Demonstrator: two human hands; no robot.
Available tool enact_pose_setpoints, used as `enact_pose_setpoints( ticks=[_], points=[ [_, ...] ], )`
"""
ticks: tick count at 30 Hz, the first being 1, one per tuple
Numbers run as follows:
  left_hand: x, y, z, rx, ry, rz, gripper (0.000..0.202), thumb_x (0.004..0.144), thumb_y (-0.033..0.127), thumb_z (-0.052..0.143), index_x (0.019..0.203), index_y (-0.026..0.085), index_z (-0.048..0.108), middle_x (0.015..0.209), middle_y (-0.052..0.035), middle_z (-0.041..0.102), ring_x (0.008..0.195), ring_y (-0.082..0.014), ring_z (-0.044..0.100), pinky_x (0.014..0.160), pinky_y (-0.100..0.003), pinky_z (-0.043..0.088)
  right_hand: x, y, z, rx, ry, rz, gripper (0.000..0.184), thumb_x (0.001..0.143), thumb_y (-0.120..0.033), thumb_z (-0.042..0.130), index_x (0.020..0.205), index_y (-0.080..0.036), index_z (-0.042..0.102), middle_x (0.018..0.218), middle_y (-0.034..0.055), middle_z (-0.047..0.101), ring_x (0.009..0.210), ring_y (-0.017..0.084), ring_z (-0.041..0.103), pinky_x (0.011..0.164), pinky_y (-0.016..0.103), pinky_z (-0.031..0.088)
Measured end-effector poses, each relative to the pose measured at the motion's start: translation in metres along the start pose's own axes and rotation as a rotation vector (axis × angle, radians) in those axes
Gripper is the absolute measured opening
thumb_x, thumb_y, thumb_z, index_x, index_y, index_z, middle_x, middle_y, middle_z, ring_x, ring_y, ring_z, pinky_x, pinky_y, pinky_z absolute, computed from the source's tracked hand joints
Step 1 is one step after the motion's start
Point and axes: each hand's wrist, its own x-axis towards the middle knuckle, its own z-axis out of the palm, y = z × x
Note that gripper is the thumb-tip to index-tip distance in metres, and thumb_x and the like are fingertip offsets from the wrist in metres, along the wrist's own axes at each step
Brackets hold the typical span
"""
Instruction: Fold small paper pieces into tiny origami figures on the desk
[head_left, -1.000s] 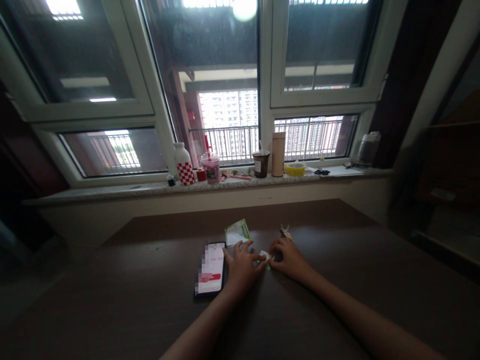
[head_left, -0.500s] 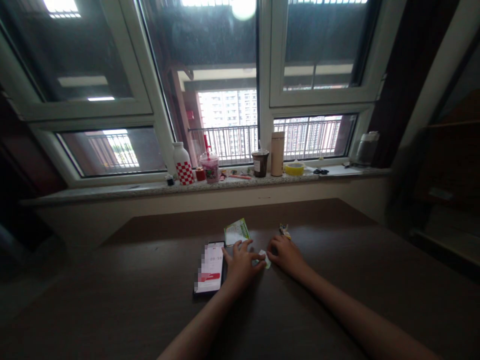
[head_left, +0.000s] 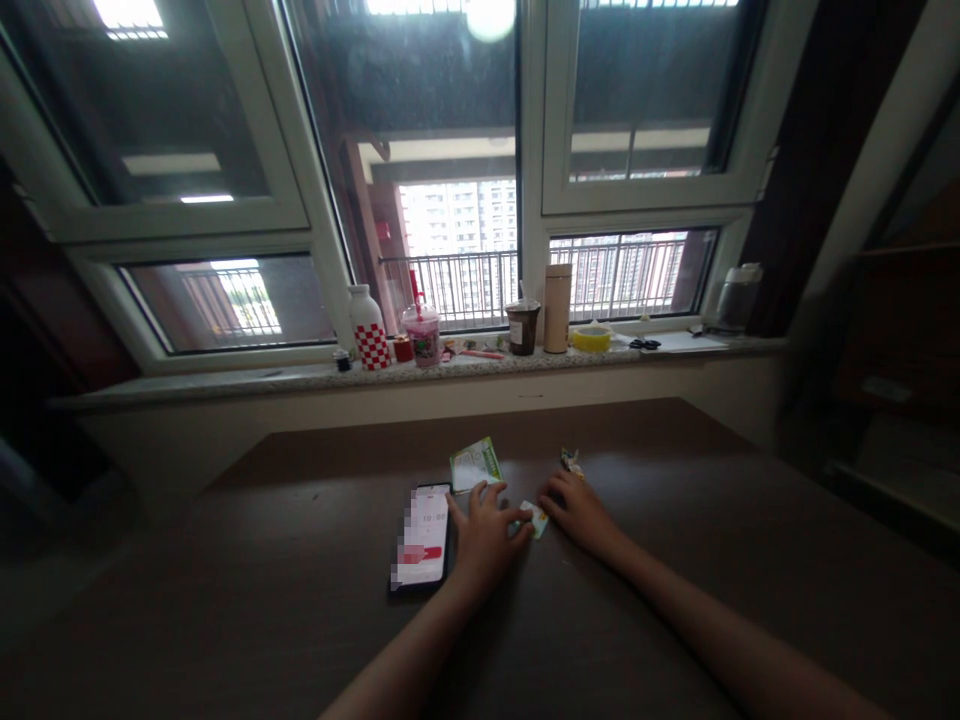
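Between my hands lies a small white, green and yellow printed piece (head_left: 537, 521), thin like a card or sticker, low over the brown tabletop. My left hand (head_left: 487, 530) pinches its left edge with thumb and index finger, the other fingers spread out. The curled fingers of my right hand (head_left: 581, 508) close at the piece's right edge; their tips are partly hidden. Just beyond my left fingers is a flat green-and-white packet (head_left: 475, 464). A crumpled, colourful wrapper (head_left: 571, 462) sits right behind my right hand.
A phone (head_left: 424, 540) with a timer on its screen lies left of my left hand. Along the windowsill (head_left: 480, 366) stand a checkered bottle (head_left: 370, 330), a pink cup (head_left: 422, 335), a brown drink cup (head_left: 523, 328), a tan flask (head_left: 557, 310), yellow tape (head_left: 592, 339) and scissors (head_left: 645, 344).
More of the small piece's printed, yellow-marked face shows now. My hands have barely moved, and the phone's timer has ticked on to 10:00. The view has shifted slightly.
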Motion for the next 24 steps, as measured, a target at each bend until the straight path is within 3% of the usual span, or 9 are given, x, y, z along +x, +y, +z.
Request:
enact_pose_setpoints(
  ticks=[8, 15, 24],
  points=[
    [-0.002, -0.001, 0.004, 0.001, 0.062, 0.034, 0.020, 0.082, 0.043, 0.065, 0.101, 0.040, 0.070, 0.134, -0.0034, 0.055, 0.133, -0.0331, 0.036, 0.104, -0.076, 0.001, -0.004, 0.002, 0.003, 0.039, -0.003, -0.122, 0.010, 0.082, -0.022, 0.066, 0.085, -0.023, 0.075, 0.093, 0.0063, 0.063, 0.095, 0.021, 0.057, 0.088, 0.037, 0.045],
    [0.000, -0.001, 0.003, 0.013, 0.080, 0.020, 0.023, 0.082, 0.043, 0.064, 0.102, 0.031, 0.070, 0.134, -0.0068, 0.055, 0.132, -0.0326, 0.038, 0.108, -0.074, 0.002, -0.010, -0.008, -0.006, -0.093, 0.026, -0.096, 0.012, 0.080, -0.031, 0.069, 0.089, -0.030, 0.077, 0.099, 0.0061, 0.062, 0.102, 0.024, 0.055, 0.097, 0.043, 0.041],
    [-0.003, -0.002, 0.001, -0.030, 0.050, 0.033, 0.021, 0.084, 0.038, 0.061, 0.102, 0.031, 0.070, 0.134, -0.0062, 0.055, 0.133, -0.0314, 0.037, 0.109, -0.072, -0.001, -0.008, 0.001, -0.002, -0.078, -0.012, -0.086, 0.017, 0.083, -0.031, 0.066, 0.097, -0.030, 0.076, 0.101, 0.0065, 0.062, 0.104, 0.024, 0.055, 0.098, 0.045, 0.041]
  ],
)
